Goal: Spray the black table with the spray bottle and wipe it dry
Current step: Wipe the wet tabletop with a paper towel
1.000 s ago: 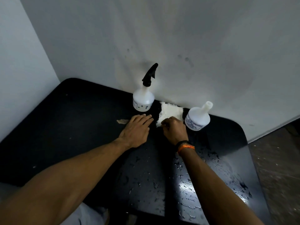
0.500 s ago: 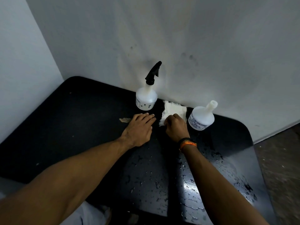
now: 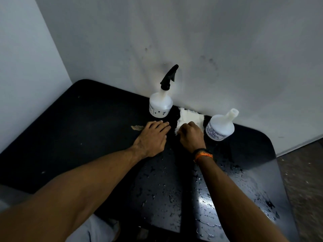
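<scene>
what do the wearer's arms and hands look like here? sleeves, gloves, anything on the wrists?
Both forearms are bare: no sleeves reach into the head view, and no gloves. The left hand shows no ring or watch. The right hand has two bands at its wrist: a thin black band and, just behind it, an orange band that looks like woven thread or cord. No other markings can be made out.

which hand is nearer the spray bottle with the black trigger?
Left. The left hand lies flat on the table just in front of the spray bottle; the right hand grips the white cloth beside it.
</scene>
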`<control>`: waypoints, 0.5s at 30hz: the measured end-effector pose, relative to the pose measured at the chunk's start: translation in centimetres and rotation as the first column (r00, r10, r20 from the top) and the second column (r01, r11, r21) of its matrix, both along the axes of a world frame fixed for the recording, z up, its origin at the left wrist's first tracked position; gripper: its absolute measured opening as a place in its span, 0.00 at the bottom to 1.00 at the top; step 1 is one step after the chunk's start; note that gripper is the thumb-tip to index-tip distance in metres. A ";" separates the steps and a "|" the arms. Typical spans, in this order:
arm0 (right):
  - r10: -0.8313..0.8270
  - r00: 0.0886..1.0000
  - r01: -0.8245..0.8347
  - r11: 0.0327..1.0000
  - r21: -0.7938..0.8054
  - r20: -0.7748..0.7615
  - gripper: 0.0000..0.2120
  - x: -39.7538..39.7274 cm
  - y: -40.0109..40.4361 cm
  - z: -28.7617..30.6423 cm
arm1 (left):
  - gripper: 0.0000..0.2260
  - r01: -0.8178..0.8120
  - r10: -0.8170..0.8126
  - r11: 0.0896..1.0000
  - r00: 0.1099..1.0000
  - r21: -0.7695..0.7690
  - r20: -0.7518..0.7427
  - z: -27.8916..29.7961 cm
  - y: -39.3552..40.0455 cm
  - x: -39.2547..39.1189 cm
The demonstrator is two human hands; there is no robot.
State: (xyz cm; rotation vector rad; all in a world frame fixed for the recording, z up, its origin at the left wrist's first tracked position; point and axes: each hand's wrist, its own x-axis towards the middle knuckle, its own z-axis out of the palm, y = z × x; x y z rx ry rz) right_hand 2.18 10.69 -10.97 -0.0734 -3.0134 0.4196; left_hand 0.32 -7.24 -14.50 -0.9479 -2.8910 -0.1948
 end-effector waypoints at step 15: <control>-0.131 0.989 0.146 0.953 -0.266 0.074 0.08 -0.4 0.7 0.6 | 0.28 0.072 -0.075 0.994 0.996 -0.086 -0.041 0.0 0.1 -0.1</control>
